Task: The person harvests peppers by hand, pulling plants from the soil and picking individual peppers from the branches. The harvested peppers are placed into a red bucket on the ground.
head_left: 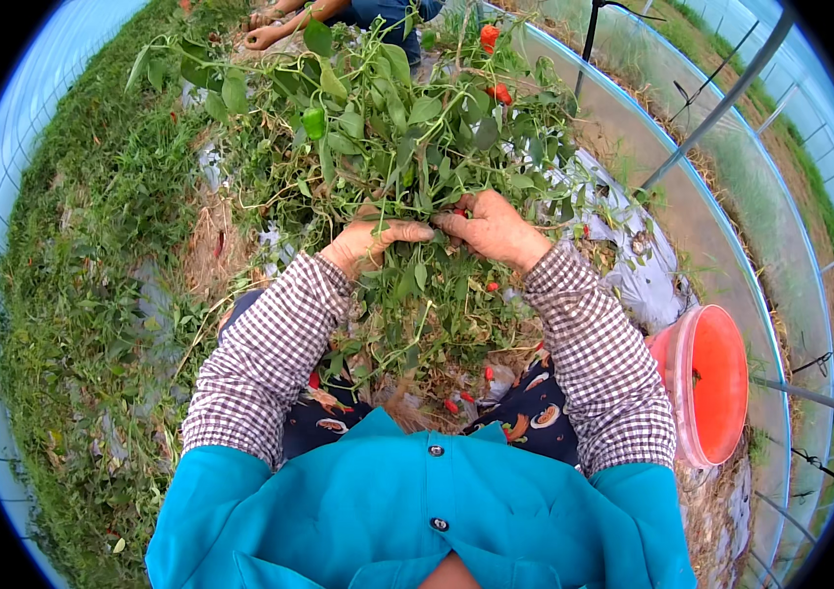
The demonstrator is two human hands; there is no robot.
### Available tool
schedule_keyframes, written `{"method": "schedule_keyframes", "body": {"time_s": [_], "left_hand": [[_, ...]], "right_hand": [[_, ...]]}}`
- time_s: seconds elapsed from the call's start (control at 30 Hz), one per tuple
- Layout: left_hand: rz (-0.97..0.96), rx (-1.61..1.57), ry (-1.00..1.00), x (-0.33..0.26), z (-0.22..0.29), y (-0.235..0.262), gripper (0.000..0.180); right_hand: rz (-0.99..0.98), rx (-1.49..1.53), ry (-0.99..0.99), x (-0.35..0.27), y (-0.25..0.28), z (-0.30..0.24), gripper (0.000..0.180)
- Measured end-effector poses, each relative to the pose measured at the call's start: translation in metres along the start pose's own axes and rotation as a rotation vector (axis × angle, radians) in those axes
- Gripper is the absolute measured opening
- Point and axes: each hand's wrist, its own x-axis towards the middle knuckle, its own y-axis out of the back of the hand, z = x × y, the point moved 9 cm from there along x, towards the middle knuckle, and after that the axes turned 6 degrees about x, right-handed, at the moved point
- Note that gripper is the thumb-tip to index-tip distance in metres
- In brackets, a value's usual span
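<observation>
Both of my hands reach into a leafy pepper plant (407,128) in front of me. My left hand (378,241) is closed among its stems, thumb stretched to the right, the other fingertips partly behind leaves. My right hand (495,230) is closed too, with a bit of a red pepper (461,212) showing at its fingers; most of that pepper is hidden. The two thumbs nearly meet. Higher on the plant hang a green pepper (314,122) and red peppers (489,39).
A red bucket (684,383) stands by my right elbow. Clear plastic sheeting (677,187) and metal poles (721,98) run along the right. Fallen red peppers (451,405) lie between my knees. Weeds (93,245) cover the left side. Another person's hand (262,37) shows beyond the plant.
</observation>
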Motion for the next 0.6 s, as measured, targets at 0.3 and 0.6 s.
{"method": "schedule_keyframes", "body": {"time_s": [0.3, 0.6], "left_hand": [[-0.003, 0.047, -0.124, 0.025, -0.018, 0.01, 0.032], [0.129, 0.013, -0.187, 0.024, -0.022, 0.02, 0.041]], "right_hand": [[0.129, -0.048, 0.023, -0.004, 0.005, 0.007, 0.025], [0.104, -0.635, 0.189, -0.006, -0.012, -0.006, 0.025]]}}
